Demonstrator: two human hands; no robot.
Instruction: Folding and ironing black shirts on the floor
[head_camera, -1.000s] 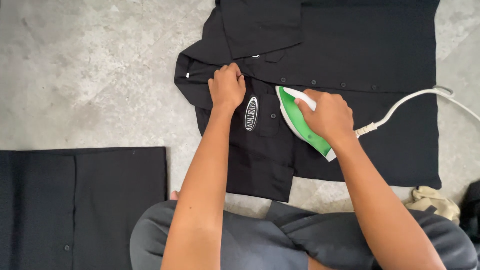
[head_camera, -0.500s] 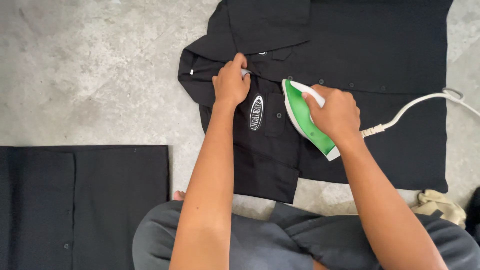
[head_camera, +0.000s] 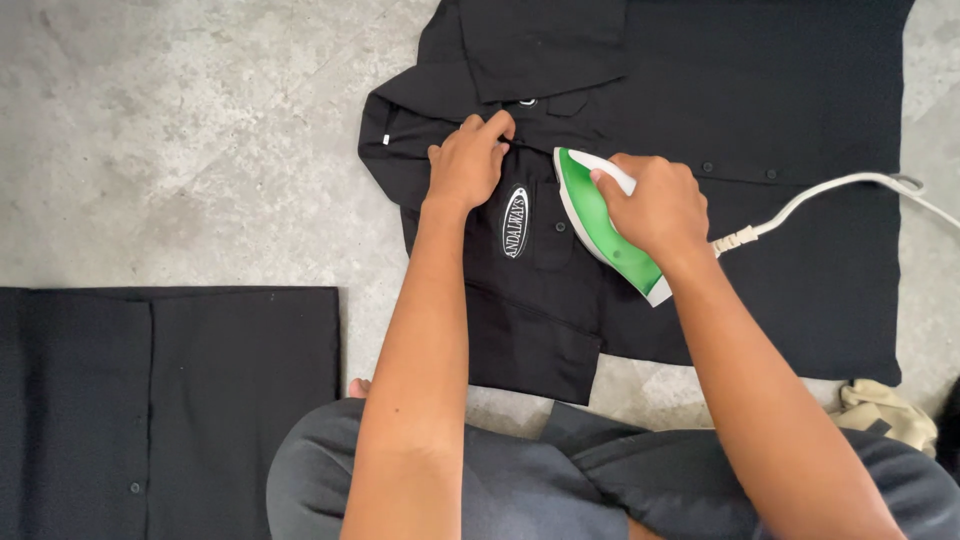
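Two bare hands work over a black shirt (head_camera: 540, 300) spread on a grey concrete floor (head_camera: 180, 130), mottled and faintly cracked. The right hand (head_camera: 655, 210) is closed around the white handle of a green and white iron (head_camera: 600, 225), which sits flat on the shirt's front, just beside a small oval white-edged badge (head_camera: 515, 222) on the chest. The left hand (head_camera: 468, 160) presses down on the cloth near the collar, fingers curled and pinching a fold of fabric, close to the iron's tip but not touching it. A white cord (head_camera: 830, 190) runs from the iron's rear across the fabric toward the right edge of the view. Under the shirt lies a larger black cloth (head_camera: 800, 80), covering the floor at upper right. At lower left, apart from the shirt, another black folded garment (head_camera: 150, 400) with a buttoned seam lies flat on the concrete. The person's legs in dark grey trousers (head_camera: 520, 480) fill the bottom of the view, and a crumpled beige cloth (head_camera: 885, 410) rests at lower right, at the black cloth's edge.
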